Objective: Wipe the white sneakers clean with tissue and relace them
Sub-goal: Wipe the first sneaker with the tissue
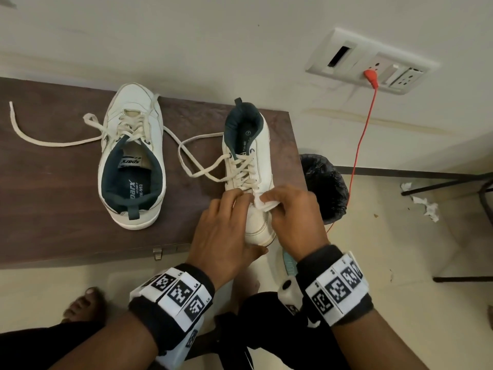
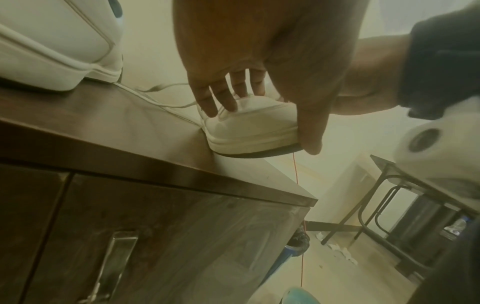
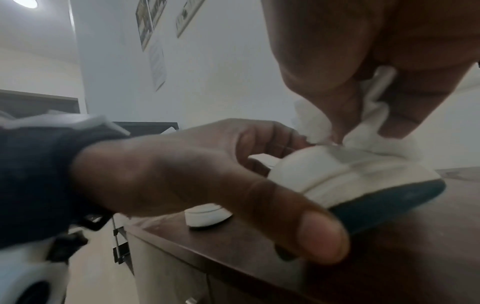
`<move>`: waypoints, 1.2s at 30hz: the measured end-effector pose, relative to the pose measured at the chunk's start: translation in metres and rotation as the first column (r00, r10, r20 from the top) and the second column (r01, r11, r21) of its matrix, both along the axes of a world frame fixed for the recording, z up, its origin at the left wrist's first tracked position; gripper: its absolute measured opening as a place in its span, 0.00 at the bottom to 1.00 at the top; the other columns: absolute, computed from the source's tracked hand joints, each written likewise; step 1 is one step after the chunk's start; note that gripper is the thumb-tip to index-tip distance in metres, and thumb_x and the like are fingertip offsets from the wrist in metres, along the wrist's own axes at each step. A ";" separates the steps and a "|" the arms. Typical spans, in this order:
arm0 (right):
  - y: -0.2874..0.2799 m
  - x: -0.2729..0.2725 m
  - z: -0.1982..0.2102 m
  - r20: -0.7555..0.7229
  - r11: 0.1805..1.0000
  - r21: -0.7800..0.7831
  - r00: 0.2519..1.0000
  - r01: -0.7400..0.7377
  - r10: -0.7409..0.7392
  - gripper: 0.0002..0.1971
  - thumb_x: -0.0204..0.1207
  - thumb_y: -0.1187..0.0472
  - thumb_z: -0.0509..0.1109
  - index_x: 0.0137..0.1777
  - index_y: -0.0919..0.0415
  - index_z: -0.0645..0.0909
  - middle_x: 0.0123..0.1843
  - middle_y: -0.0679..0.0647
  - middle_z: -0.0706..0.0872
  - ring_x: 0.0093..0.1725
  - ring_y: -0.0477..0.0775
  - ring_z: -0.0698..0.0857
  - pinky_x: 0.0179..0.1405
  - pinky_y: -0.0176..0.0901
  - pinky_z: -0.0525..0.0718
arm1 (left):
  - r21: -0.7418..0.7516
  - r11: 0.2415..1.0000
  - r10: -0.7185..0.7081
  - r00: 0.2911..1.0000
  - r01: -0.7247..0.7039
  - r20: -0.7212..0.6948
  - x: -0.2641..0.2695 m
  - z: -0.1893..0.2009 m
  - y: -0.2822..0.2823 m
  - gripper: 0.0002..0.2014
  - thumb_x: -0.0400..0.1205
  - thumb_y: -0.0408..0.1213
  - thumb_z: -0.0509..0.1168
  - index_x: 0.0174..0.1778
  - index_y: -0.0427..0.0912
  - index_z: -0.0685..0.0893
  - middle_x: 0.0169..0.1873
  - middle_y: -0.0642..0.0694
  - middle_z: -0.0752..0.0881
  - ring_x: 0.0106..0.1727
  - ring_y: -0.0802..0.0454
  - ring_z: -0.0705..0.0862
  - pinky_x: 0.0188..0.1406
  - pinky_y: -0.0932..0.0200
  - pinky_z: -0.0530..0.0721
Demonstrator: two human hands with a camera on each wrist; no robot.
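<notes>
Two white sneakers stand on a dark brown cabinet top (image 1: pixel 53 198). The left sneaker (image 1: pixel 130 156) has its heel towards me and its laces hang loose. The right sneaker (image 1: pixel 249 158) is laced and points its toe (image 2: pixel 249 127) at me, over the front edge. My left hand (image 1: pixel 226 222) grips that toe, fingers (image 2: pixel 221 100) on top and thumb down the side to the sole. My right hand (image 1: pixel 288 206) pinches a crumpled white tissue (image 1: pixel 264 203) and presses it on the toe's upper (image 3: pixel 345 168). In the right wrist view the tissue (image 3: pixel 369 123) bunches between my fingers.
A long loose lace (image 1: pixel 40 138) trails left across the cabinet. A black-lined bin (image 1: pixel 325 188) stands at the cabinet's right end, with a red cable (image 1: pixel 360 145) hanging from a wall socket (image 1: pixel 373 62). Used tissues (image 1: pixel 424 205) lie on the floor near metal table legs (image 1: pixel 448 182).
</notes>
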State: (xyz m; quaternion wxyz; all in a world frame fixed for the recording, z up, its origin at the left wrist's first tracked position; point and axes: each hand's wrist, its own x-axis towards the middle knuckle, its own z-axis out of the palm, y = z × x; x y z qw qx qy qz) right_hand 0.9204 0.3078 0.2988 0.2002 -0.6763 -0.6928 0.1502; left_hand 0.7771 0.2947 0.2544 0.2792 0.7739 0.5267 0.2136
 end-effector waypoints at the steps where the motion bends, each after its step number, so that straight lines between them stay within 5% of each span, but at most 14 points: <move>1: -0.007 0.003 -0.005 0.007 1.000 -0.002 1.000 -0.010 0.010 0.11 0.69 0.75 0.71 0.46 0.62 0.90 0.45 0.56 0.91 0.44 0.55 0.88 0.46 0.47 0.86 | 0.017 1.000 -0.003 1.000 0.003 -0.025 0.001 -0.002 0.000 0.45 0.57 0.58 0.80 0.68 0.48 0.72 0.68 0.48 0.73 0.59 0.46 0.77 0.54 0.49 0.82; 7: -0.034 0.009 -0.035 -0.005 0.996 -0.085 1.000 -0.028 0.028 0.10 0.66 0.70 0.70 0.43 0.60 0.90 0.44 0.56 0.90 0.43 0.56 0.89 0.44 0.43 0.86 | -0.026 0.996 -0.094 0.986 0.091 -0.137 0.003 -0.019 0.003 0.42 0.63 0.59 0.74 0.73 0.54 0.67 0.77 0.46 0.66 0.71 0.42 0.72 0.56 0.42 0.84; 15: 0.005 0.009 -0.041 -0.022 0.971 0.024 0.971 0.239 -0.238 0.11 0.70 0.73 0.70 0.47 0.62 0.90 0.47 0.57 0.91 0.46 0.56 0.87 0.48 0.41 0.81 | 0.017 0.998 -0.051 0.969 0.057 -0.243 -0.001 -0.015 0.015 0.46 0.58 0.63 0.77 0.71 0.50 0.70 0.69 0.42 0.71 0.53 0.39 0.80 0.47 0.45 0.82; 21: -0.004 -0.010 -0.039 -0.108 0.998 0.005 0.993 -0.058 0.058 0.11 0.68 0.73 0.69 0.46 0.62 0.89 0.46 0.56 0.90 0.45 0.54 0.88 0.46 0.40 0.84 | 0.013 0.998 0.062 0.952 -0.061 -0.299 -0.010 -0.017 0.027 0.44 0.63 0.62 0.73 0.73 0.46 0.70 0.69 0.37 0.70 0.54 0.35 0.78 0.45 0.43 0.83; 26: -0.028 -0.015 -0.042 -0.083 0.971 0.015 0.968 -0.237 0.237 0.13 0.66 0.71 0.64 0.43 0.62 0.90 0.42 0.54 0.89 0.40 0.56 0.88 0.38 0.49 0.87 | -0.101 0.994 -0.069 0.963 0.044 -0.262 -0.020 -0.008 0.032 0.39 0.70 0.58 0.65 0.78 0.52 0.64 0.73 0.42 0.62 0.63 0.39 0.73 0.50 0.47 0.84; 30: -0.011 -0.006 -0.035 -0.172 0.994 0.088 0.982 -0.058 0.073 0.13 0.66 0.77 0.70 0.45 0.61 0.89 0.43 0.53 0.89 0.43 0.51 0.87 0.43 0.46 0.86 | -0.175 0.975 -0.174 0.958 0.135 -0.227 -0.040 -0.007 0.044 0.48 0.69 0.44 0.79 0.80 0.61 0.57 0.75 0.46 0.59 0.69 0.41 0.73 0.61 0.43 0.83; 36: 0.013 0.007 -0.030 -0.233 0.979 0.143 0.967 0.143 -0.107 0.10 0.72 0.74 0.68 0.47 0.61 0.85 0.45 0.53 0.87 0.46 0.51 0.84 0.48 0.44 0.83 | -0.100 0.990 -0.129 0.949 0.104 -0.289 -0.039 -0.008 0.048 0.43 0.71 0.43 0.77 0.78 0.64 0.59 0.70 0.46 0.65 0.64 0.43 0.78 0.53 0.46 0.85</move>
